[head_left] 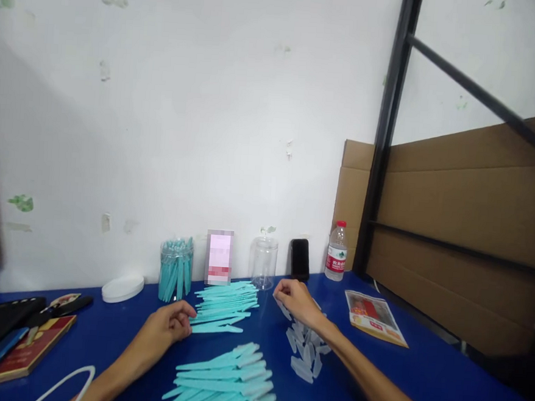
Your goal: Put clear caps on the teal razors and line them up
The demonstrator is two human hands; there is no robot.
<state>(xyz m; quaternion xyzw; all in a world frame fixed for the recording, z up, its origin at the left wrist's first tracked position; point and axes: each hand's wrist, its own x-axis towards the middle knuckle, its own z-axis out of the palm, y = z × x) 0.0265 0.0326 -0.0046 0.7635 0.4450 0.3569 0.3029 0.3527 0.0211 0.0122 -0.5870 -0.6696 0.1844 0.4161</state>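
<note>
My left hand (170, 323) is closed at the handle end of a turquoise eyebrow razor (219, 329), the nearest of a spread row of uncapped razors (228, 298). Over the far edge of a pile of clear plastic caps (306, 344), my right hand (295, 297) is pinched shut; what its fingertips hold, if anything, is hidden. One cap (284, 311) shows just below those fingers. Closer to me lies a stack of turquoise razors (225, 384) whose right ends carry translucent caps.
Along the wall stand a jar full of turquoise razors (175, 273), a lit phone (219, 257), a clear jar (264, 261), a black phone (299, 259) and a water bottle (336, 254). A white lid (122, 289) lies left, a packet (375, 318) right. Books (32, 355) sit far left.
</note>
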